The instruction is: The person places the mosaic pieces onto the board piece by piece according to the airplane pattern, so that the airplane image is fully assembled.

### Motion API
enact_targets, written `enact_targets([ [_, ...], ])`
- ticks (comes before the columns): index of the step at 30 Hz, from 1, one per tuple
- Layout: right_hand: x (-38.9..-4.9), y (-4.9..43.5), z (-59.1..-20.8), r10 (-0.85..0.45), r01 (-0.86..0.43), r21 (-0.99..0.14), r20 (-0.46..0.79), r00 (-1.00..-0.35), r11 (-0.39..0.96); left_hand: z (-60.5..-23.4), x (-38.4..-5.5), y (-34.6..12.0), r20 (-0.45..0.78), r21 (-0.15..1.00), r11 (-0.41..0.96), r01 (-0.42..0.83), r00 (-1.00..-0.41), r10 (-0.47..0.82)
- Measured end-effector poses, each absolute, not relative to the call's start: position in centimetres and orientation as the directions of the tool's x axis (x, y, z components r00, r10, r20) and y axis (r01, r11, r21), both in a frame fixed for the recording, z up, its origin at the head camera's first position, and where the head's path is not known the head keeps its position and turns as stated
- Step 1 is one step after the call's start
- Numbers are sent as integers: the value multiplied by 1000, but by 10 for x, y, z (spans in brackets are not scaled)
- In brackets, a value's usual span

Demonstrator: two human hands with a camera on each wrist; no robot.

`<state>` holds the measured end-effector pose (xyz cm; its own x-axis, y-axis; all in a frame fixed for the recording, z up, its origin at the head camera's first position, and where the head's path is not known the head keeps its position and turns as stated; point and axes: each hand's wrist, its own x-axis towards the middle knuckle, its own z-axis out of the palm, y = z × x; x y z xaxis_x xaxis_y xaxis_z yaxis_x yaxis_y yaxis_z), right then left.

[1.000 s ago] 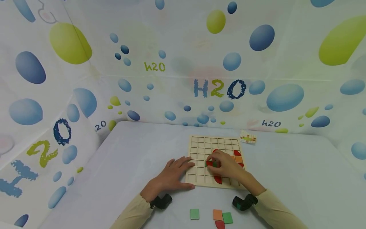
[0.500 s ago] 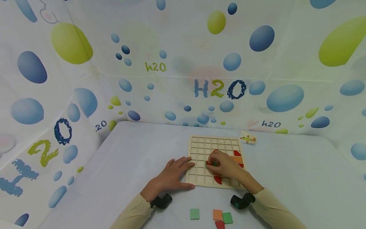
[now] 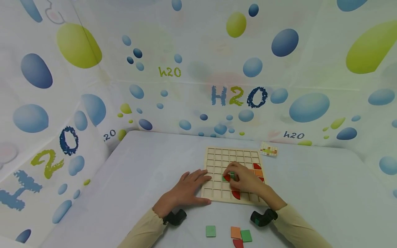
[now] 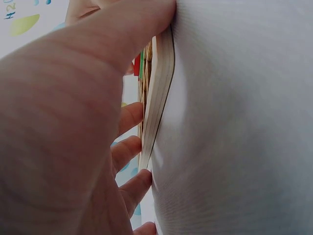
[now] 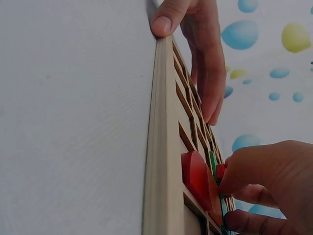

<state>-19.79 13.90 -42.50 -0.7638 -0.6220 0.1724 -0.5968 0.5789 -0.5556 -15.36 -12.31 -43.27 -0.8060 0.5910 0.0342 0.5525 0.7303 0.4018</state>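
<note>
A wooden grid board (image 3: 217, 194) lies on the white table, with coloured tiles in some of its cells. My left hand (image 3: 190, 188) rests along the board's left edge, fingers straight and spread; in the left wrist view its fingertips touch the rim. Over the middle of the board, my right hand (image 3: 243, 177) pinches a small red piece (image 5: 221, 171) between thumb and fingers. Green tiles (image 3: 224, 177) show beside those fingertips. A red quarter-circle tile (image 3: 236, 195) sits in the board's near part. My right hand hides several cells.
A small pattern card (image 3: 268, 149) lies past the board's far right corner. Near the front edge are two green tiles (image 3: 211, 231), an orange tile (image 3: 235, 232) and a red quarter-circle (image 3: 238, 243). A patterned sheet (image 3: 186, 103) hangs behind the table.
My right fingers have shifted slightly over the same middle cells, still around the red piece. My left hand stays in place on the board's edge.
</note>
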Motion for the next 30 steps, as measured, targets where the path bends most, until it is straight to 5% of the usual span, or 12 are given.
enact_targets([
  [19,-196,138,-419,-663,-605,-549,118,-739,577,-432,-154,-124,26,413,729,545,-808,589],
  [30,-197,141,-422,-646,-630,-544,197,-737,554,-432,-153,-124,20,412,734,540,-811,585],
])
